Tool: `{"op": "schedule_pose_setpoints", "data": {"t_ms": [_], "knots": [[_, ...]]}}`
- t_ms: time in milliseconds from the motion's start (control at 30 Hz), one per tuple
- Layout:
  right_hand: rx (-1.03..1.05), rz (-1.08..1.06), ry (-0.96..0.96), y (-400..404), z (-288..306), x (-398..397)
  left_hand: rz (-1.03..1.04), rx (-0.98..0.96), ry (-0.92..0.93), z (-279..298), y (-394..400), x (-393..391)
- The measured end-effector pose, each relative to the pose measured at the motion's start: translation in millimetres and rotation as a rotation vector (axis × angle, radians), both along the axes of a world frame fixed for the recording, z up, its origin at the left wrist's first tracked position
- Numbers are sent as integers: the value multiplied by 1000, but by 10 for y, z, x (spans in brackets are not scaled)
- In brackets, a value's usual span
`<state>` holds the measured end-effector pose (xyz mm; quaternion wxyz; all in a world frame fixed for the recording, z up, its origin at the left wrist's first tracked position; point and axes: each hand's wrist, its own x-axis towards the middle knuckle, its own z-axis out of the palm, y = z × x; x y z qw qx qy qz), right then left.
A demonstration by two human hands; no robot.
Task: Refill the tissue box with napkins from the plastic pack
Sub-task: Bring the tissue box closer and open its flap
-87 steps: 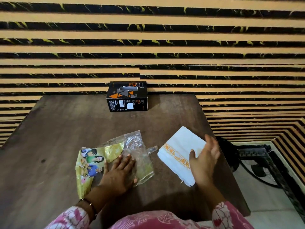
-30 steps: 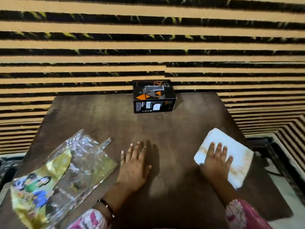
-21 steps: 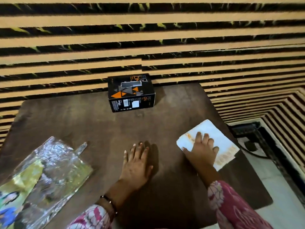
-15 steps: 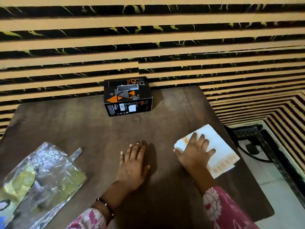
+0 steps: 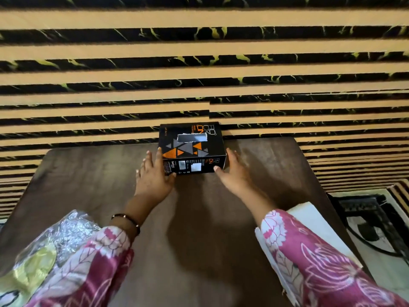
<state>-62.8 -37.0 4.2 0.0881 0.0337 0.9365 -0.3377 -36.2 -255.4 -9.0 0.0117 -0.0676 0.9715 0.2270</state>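
- Both hands have left their earlier spots flat on the desk and reached forward to the tissue box, which stands at the far edge against the striped wall
- The left hand lies open against the box's left side, fingers spread, thumb touching the near lower corner; it has hold of nothing yet
- The right hand is open too, palm turned to the box's right side, thumb at the near right corner; whether the palm truly touches the box I cannot tell
- The napkins, which the right hand was pressing half a second ago, now lie free at the near right of the desk, partly under the pink sleeve
- The plastic pack sits emptied at the near left, well apart from the box
- Judged from this, unpacking is done; the step in hand is bringing the box closer, and its top slot shows no paper, so filling has not begun
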Motion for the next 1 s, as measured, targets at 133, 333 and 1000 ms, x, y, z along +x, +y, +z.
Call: {"op": "schedule_pose_setpoints", "data": {"t_ms": [133, 333, 1000], "knots": [[-190, -86, -88, -74, -43, -82, 17, 224, -22, 15, 34, -57], [-302, -129, -35, -19, -51, 259, 55, 398, 55, -15, 87, 290], [-414, -58, -97, 380, 40, 2360, 167, 790, 140, -225, -41, 2580]]}}
